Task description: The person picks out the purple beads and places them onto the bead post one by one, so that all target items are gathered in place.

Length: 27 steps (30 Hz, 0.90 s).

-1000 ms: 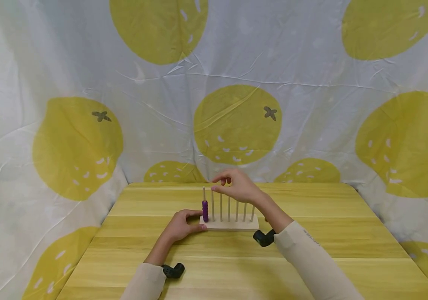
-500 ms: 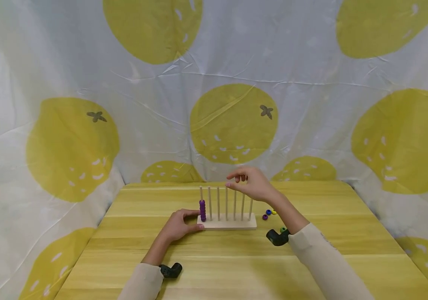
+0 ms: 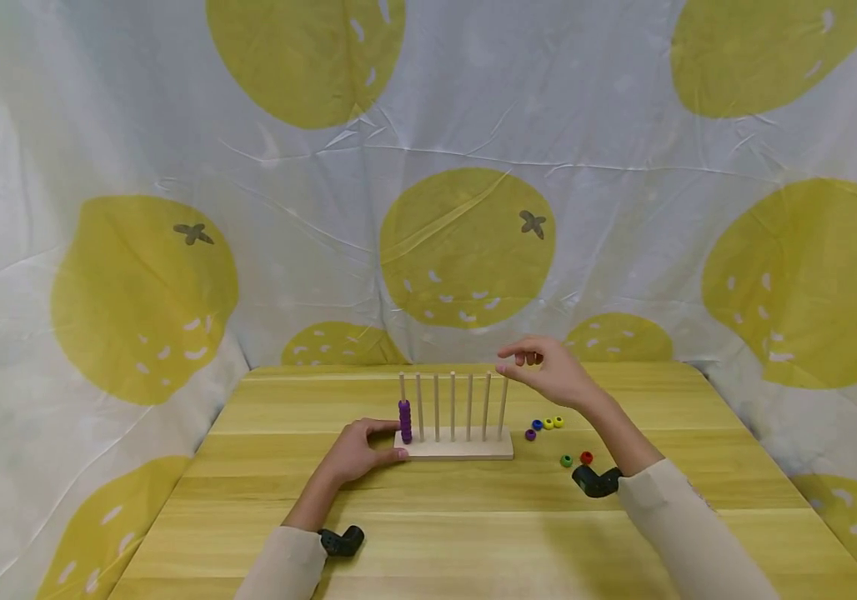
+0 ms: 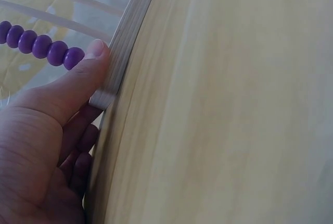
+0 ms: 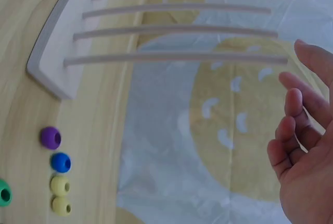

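A pale wooden peg rack (image 3: 466, 451) with a row of several upright pegs stands on the table. Its leftmost peg carries a stack of purple beads (image 3: 404, 422); the other pegs are bare. My left hand (image 3: 357, 451) grips the left end of the base, thumb on the near side, as the left wrist view (image 4: 41, 146) also has it. By the top of the rightmost peg (image 5: 177, 57) is my right hand (image 3: 554, 373), thumb and fingers apart with nothing between them. In the right wrist view its fingers are loosely bent just beyond the peg's tip.
Right of the rack lie loose beads: a purple one (image 3: 530, 435), a blue one (image 3: 537, 425), two yellow ones (image 3: 553, 422), a green one (image 3: 566, 460) and a red one (image 3: 586, 457). A fruit-print curtain (image 3: 466, 250) hangs behind the wooden table (image 3: 443, 533).
My right hand has moved rightward along the peg tops, from near the second peg to the last one. The loose beads have come out from behind that arm. My left hand keeps its grip.
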### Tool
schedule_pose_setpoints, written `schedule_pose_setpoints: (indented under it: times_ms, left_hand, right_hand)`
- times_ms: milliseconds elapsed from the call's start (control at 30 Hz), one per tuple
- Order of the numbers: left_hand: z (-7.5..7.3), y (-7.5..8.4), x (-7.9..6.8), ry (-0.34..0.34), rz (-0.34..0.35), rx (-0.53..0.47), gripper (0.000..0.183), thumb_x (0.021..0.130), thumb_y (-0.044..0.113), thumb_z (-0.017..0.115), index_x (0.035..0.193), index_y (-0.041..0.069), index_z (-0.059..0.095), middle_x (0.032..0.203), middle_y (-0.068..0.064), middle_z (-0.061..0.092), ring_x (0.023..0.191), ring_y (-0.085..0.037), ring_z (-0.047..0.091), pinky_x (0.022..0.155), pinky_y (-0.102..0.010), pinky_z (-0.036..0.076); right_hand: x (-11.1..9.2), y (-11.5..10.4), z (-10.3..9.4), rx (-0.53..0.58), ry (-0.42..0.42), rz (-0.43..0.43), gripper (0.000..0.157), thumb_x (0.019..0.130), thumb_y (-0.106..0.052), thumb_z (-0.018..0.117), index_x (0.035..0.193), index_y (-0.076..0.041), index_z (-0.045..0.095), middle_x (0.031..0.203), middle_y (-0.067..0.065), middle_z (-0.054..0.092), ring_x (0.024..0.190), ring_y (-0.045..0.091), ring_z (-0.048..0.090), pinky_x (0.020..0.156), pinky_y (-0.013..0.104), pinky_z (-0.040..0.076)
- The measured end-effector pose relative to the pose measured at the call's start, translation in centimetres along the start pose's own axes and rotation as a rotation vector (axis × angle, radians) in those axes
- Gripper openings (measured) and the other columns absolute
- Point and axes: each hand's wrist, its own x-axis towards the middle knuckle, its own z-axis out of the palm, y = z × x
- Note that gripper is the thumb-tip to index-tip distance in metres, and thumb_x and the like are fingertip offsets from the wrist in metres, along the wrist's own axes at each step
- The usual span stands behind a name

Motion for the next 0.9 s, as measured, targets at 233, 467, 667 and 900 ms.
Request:
schedule_pose_setpoints:
  times_ms: [233,467,667,900]
  left_hand:
    - [0.3,-0.1,-0.1,-0.016,-0.001,0.009,0.062,0.079,0.052,0.087,0.132,0.024,0.072,0.139,-0.003,0.067,0.138,-0.034,0.054,0.117,-0.055,0.040]
    - [-0.2,0.0,0.0,0.012,0.005,-0.018,0.061,0.078,0.050,0.088,0.131,0.024,0.073,0.137,-0.003,0.068,0.138,-0.034,0.054,0.118,-0.056,0.040]
    - [-0.3,0.0,0.0,-0.001,-0.010,-0.004,0.061,0.079,0.052,0.087,0.132,0.025,0.072,0.139,-0.002,0.067,0.139,-0.033,0.054,0.118,-0.056,0.039]
    - [-0.1,0.1,-0.1,-0.007,-0.003,-0.020,0.061,0.079,0.049,0.088,0.132,0.023,0.072,0.138,-0.003,0.068,0.138,-0.033,0.055,0.117,-0.056,0.040]
  right_hand:
    - [-1.9,2.2,-1.1,-0.002,0.049,0.000,0.026,0.096,-0.039,0.074,0.115,-0.021,0.078,0.087,-0.001,0.060,0.081,0.021,0.047,0.070,0.033,0.039]
    - [-2.8,4.1,-1.3,-0.018,0.053,0.037,0.027,0.096,-0.039,0.074,0.116,-0.021,0.078,0.085,0.000,0.060,0.077,0.021,0.047,0.067,0.031,0.039]
    - [-3.7,6.0,-0.9,-0.053,0.028,0.072,0.032,0.096,-0.042,0.074,0.116,-0.017,0.077,0.083,-0.002,0.058,0.075,0.019,0.047,0.065,0.030,0.039]
    - [-5.0,8.3,0.1,-0.037,0.003,0.106,0.031,0.095,-0.041,0.075,0.116,-0.017,0.077,0.081,-0.002,0.058,0.070,0.016,0.046,0.060,0.027,0.038]
